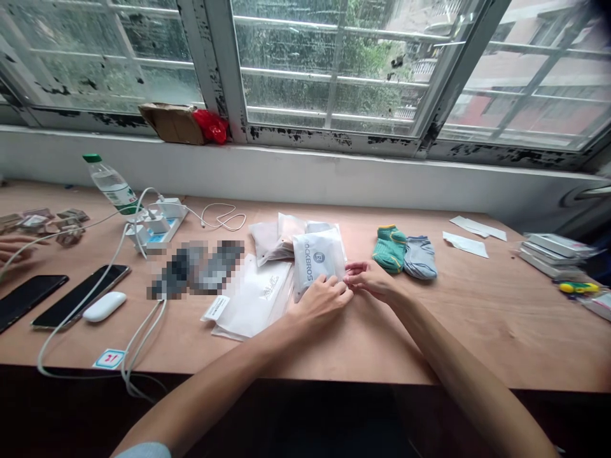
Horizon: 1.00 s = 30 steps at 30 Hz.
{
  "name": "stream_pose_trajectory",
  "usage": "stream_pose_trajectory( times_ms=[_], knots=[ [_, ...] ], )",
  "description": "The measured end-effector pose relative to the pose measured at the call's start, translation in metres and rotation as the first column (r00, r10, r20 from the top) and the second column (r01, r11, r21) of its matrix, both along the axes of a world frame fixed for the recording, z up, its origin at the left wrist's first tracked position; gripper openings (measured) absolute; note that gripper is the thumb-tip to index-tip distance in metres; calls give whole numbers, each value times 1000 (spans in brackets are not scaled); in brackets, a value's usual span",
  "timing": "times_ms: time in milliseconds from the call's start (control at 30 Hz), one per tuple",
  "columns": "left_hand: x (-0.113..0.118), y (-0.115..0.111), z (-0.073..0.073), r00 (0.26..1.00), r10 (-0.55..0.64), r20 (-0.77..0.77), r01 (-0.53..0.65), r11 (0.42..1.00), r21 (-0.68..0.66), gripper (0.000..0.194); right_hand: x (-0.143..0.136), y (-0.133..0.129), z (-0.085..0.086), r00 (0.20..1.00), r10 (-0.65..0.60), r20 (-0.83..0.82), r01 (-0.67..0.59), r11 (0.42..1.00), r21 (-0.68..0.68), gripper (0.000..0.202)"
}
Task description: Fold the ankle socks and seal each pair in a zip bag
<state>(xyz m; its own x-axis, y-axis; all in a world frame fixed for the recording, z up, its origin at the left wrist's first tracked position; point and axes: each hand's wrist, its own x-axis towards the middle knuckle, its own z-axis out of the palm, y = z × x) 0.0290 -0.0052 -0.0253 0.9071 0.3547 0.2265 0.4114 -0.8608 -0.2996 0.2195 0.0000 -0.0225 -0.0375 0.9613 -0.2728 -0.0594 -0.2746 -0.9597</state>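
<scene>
While the left hand [325, 294] arches palm-down, the right hand [371, 280] curls.

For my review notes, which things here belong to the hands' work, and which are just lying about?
In the work:
- printed pouch, at both hands
- probably flat pouch, pouches behind, socks

Lying about, apparently:
- phones
- bottle
- white case
- cardboard box

"OCKBROS" on pouch [317, 254], perhaps "21" on sticker [109, 359]
</scene>
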Motion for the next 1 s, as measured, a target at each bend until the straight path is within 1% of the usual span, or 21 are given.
stream_pose_trajectory(
  times_ms=[133, 233, 333, 467, 633, 767, 1000],
  knots=[
    [3, -3, 1, 1000, -18, -14, 18, 1000, 8, 15, 3, 17, 8, 997, -13, 82, 9, 999, 52, 38],
    [6, -7, 3, 999, -45, -18, 45, 999, -24, 15, 5, 34, 13, 990, -64, 129, 51, 994, 100, 36],
    [8, -11, 5, 998, -64, -14, 63, 997, -47, 16, 5, 48, 18, 981, -115, 157, 98, 989, 113, 34],
    [9, -15, 7, 997, -77, -29, 76, 996, -51, 15, 4, 64, 23, 980, -121, 161, 100, 987, 129, 34],
    [8, -24, 5, 991, -124, -54, 121, 991, -60, 15, 9, 78, 18, 979, -161, 123, 141, 977, 158, 33],
    [7, -30, 4, 988, -148, -47, 145, 988, -54, 11, 15, 79, 10, 977, -201, 72, 185, 966, 182, 33],
    [11, -28, 4, 988, -151, -35, 150, 988, -46, 12, 19, 83, 2, 966, -259, -24, 257, 938, 231, 43]
  ],
)
